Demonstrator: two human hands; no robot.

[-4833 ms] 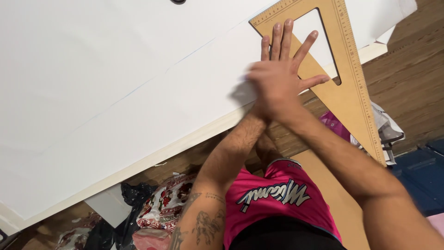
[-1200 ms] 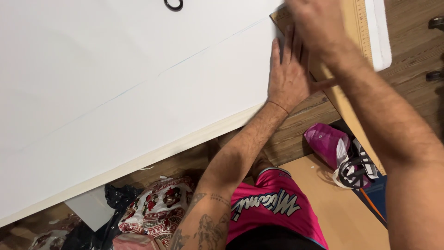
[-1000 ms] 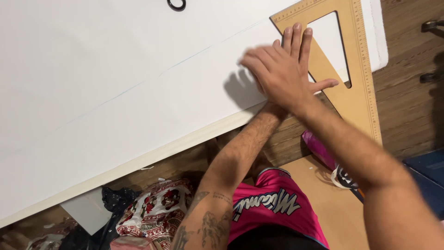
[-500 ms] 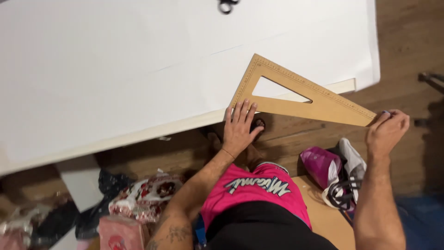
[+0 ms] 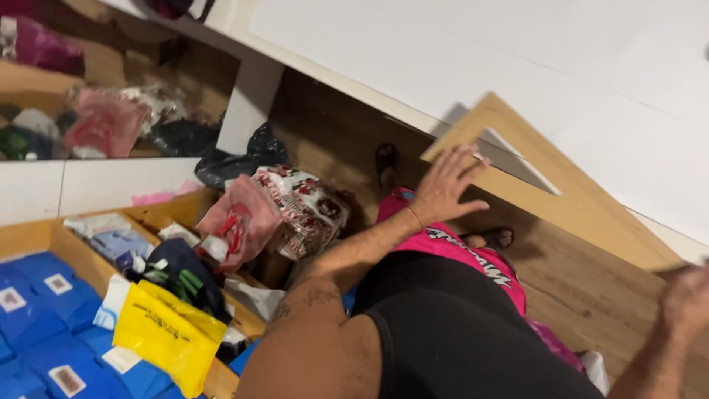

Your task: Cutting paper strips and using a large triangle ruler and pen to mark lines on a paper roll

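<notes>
left hand (image 5: 447,188) spread flat against the wooden triangle ruler (image 5: 561,203), right hand (image 5: 687,303) blurry, can't tell its grip.

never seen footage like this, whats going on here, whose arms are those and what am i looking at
This is one picture from a camera worn on a person's head, looking down along their own body, so the arms are theirs. There is no machine here, only two bare hands.

The left hand is spread open on the corner of a large wooden set square, a flat triangle with a cut-out middle. The right hand is at the picture's edge near the triangle's other end; it is blurred, so I cannot tell whether it grips.

The triangle lies partly over a big white sheet on a table, sticking out past the edge. Below are a wooden floor, a yellow bag, blue packets and other bagged goods.
</notes>
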